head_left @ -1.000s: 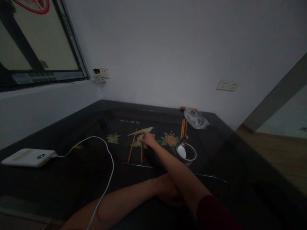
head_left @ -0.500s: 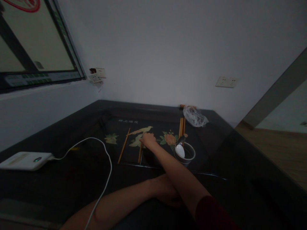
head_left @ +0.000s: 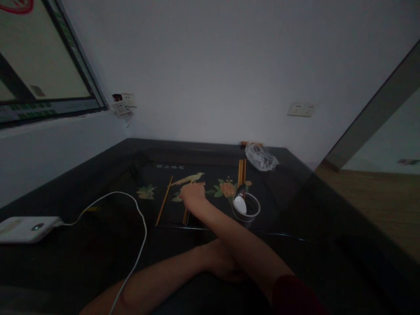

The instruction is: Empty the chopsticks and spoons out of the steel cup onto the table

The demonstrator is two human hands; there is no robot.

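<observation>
My right hand [head_left: 193,196] reaches out over the dark table [head_left: 82,245] and is curled down onto a wooden chopstick [head_left: 185,215], which lies beside the painted bird [head_left: 192,178]. A second loose chopstick [head_left: 163,201] lies to its left, apart from the hand. My left forearm lies across the table's front. My left hand [head_left: 226,267] is tucked under my right forearm with its fingers hidden. A small round bowl [head_left: 252,213] holding a white spoon [head_left: 239,204] stands just right of my right hand.
A pair of chopsticks [head_left: 242,170] lies beyond the bowl, and a crumpled plastic bag [head_left: 260,157] sits by the back wall. A white power bank [head_left: 22,228] with a looping white cable [head_left: 139,227] lies on the left. The table's right edge drops to a wooden floor [head_left: 370,205].
My right hand has drawn a little nearer and left, still on the chopstick. The loose chopstick has shifted left, away from the painted bird. The view has turned slightly right.
</observation>
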